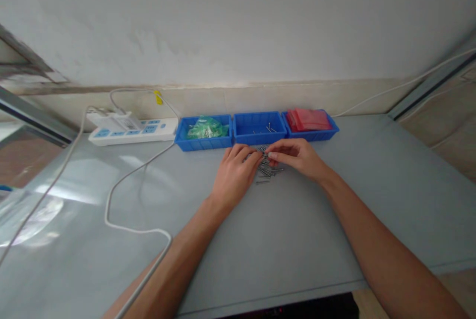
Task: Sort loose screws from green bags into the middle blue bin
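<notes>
A small pile of thin silver screws [265, 171] lies on the grey table in front of the middle blue bin. My left hand [238, 167] reaches over the pile's left side, its fingers curled and their tips near the screws. What those fingers hold, if anything, is hidden. From the right comes my right hand [297, 157], thumb and forefinger pinched together on what looks like a screw. The fingertips of both hands nearly meet above the pile. Behind them, the middle blue bin [259, 138] contains a few loose screws [270, 127].
The left blue bin [204, 145] contains green plastic bags [208, 128]; the right one [316, 135] contains red bags [308, 119]. A white power strip [156, 135] with plugged-in adapters stands along the wall. A white cable [137, 230] runs across the table and over my left forearm.
</notes>
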{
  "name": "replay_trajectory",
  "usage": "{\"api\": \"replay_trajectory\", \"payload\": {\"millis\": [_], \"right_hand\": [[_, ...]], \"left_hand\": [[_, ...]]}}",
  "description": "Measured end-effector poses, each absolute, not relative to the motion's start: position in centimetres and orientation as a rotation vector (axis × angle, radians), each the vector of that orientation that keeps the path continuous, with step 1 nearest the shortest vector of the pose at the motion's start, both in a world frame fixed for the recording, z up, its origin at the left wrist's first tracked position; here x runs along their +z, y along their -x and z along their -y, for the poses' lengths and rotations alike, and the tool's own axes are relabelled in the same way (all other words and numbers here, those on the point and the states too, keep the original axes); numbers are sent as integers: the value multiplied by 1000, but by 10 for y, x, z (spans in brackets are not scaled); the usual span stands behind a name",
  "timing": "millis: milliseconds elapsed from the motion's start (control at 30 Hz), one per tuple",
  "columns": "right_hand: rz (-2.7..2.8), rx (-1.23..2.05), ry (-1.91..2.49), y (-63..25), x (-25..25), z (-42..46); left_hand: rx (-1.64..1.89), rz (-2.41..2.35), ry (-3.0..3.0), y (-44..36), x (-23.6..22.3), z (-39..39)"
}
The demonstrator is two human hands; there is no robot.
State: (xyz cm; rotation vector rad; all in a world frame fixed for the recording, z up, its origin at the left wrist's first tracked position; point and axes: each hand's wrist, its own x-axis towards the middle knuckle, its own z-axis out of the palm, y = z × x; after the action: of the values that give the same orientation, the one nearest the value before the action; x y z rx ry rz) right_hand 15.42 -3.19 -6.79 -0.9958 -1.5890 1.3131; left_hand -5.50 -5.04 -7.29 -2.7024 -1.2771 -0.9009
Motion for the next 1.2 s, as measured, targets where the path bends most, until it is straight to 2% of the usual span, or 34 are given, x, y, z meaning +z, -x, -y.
{"api": "replay_trajectory", "payload": {"millis": [133, 267, 600, 933, 1033, 1200], "right_hand": [[1485, 1261, 952, -153, -70, 30], [1436, 1126, 954, -156, -71, 27], [1642, 940, 1091, -164, -71, 25], [2040, 468, 1209, -175, -71, 28], [2123, 452, 1236, -172, -76, 27], [2040, 633, 1239, -163, -83, 26]], "left_hand": [[-967, 1373, 2624, 56, -77, 48], [-878, 1524, 2561, 57, -81, 46], [-749, 1588, 2588, 55, -79, 48], [-694, 1614, 2588, 54, -79, 49], [-679, 1628, 2590, 54, -79, 49], [-678, 1628, 2592, 54, -79, 49]]}}
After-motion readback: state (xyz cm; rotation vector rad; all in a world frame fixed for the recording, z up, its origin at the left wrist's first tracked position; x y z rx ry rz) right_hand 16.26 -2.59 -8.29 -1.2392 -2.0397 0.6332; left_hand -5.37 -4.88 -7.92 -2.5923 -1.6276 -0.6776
